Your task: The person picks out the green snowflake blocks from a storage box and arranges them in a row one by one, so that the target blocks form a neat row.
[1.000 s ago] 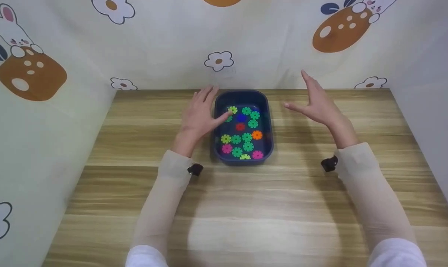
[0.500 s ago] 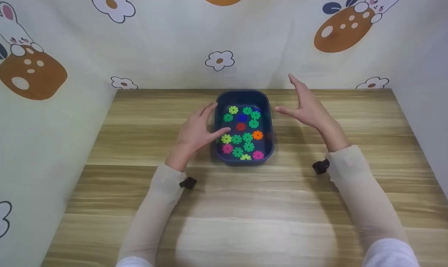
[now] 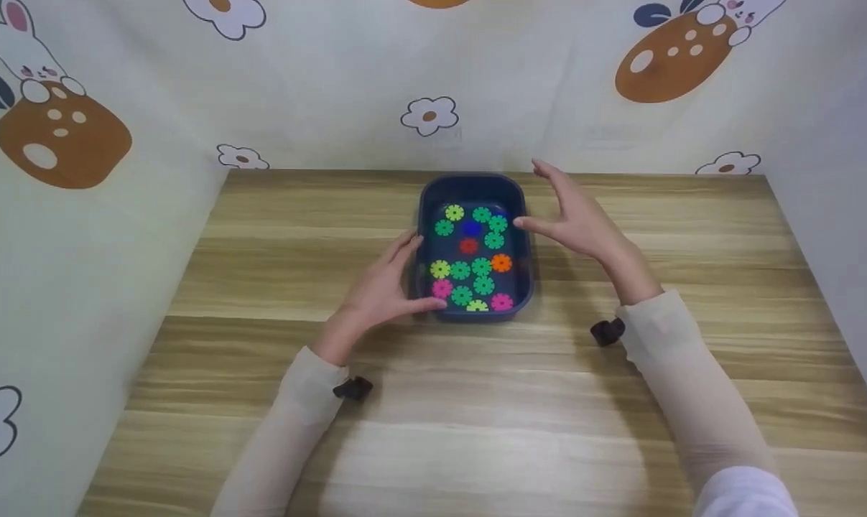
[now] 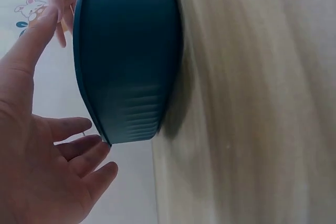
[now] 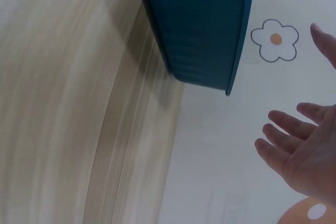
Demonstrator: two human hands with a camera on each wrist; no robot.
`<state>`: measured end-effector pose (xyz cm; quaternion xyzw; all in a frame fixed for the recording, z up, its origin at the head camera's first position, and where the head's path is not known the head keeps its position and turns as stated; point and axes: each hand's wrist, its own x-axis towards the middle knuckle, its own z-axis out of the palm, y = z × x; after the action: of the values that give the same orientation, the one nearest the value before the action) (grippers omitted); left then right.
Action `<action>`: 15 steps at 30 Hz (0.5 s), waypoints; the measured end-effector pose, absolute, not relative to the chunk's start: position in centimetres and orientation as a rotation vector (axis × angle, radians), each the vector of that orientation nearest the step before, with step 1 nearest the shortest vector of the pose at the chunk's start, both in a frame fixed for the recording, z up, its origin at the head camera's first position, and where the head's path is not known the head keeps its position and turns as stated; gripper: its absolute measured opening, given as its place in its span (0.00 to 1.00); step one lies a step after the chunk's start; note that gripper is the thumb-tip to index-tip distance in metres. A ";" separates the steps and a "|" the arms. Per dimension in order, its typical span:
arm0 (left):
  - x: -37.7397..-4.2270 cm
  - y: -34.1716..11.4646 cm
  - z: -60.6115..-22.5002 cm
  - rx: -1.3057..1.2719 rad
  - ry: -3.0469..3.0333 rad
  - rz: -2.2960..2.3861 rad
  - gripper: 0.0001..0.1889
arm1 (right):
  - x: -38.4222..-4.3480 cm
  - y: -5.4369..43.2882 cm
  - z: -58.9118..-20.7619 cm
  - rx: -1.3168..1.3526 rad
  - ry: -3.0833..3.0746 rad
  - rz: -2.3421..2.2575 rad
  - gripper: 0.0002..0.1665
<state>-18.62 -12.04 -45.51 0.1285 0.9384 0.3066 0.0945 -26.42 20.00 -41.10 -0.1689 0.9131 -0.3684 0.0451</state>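
Observation:
A dark blue rectangular tub [image 3: 473, 189] stands on the table. On its floor lie several flat, notched plastic discs: green [image 3: 481, 266], yellow, pink, one orange [image 3: 501, 263], one red [image 3: 468, 245] and blue. My left hand [image 3: 377, 291] is spread at the tub's left side, fingertips right at the rim and thumb over the near-left corner. In the left wrist view that hand [image 4: 50, 161] lies along the tub's outer wall [image 4: 128, 51]. My right hand [image 3: 580, 219] is spread at the right side, its thumb overlapping the rim. The right wrist view shows its fingers [image 5: 281, 142] apart from the tub [image 5: 202, 30].
The wood-grain table [image 3: 519, 409] reaches to a pale printed cloth [image 3: 332, 86] close behind the tub. A cloth wall [image 3: 52, 287] rises at the left and a plain pale one [image 3: 835, 215] at the right. A small black camera sits on each wrist.
My left hand has slid nearer along the tub's left side, thumb now at the near corner. My right hand has come in leftward to the right rim. The tub stays in place.

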 end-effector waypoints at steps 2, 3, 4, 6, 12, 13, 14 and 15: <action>-18.4 -12.2 -45.8 0.390 2.779 0.930 0.59 | -26.3 19.5 -41.1 -0.527 2.776 -1.134 0.59; -18.3 -12.3 -46.0 0.396 2.776 0.939 0.59 | -26.2 19.3 -41.1 -0.538 2.770 -1.139 0.58; -18.3 -12.4 -46.1 0.403 2.775 0.951 0.59 | -26.1 19.1 -41.1 -0.546 2.760 -1.151 0.57; -18.2 -12.5 -46.2 0.410 2.773 0.987 0.59 | -25.9 18.6 -41.2 -0.560 2.736 -1.165 0.55; -18.2 -12.7 -46.4 0.419 2.732 1.082 0.56 | -25.7 17.4 -41.7 -0.658 2.653 -1.216 0.49; -18.2 -12.7 -46.4 0.415 2.721 1.090 0.56 | -25.6 17.1 -41.8 -0.676 2.644 -1.219 0.48; -18.2 -12.7 -46.4 0.408 2.711 1.096 0.55 | -25.6 16.9 -41.9 -0.691 2.630 -1.230 0.48; -18.2 -12.6 -46.4 0.406 2.704 1.100 0.55 | -25.6 16.7 -42.0 -0.705 2.619 -1.232 0.48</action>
<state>-18.21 -12.65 -46.38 0.1371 0.9131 0.3716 0.0970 -25.62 16.68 -42.03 -0.2359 0.8762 -0.4123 0.0812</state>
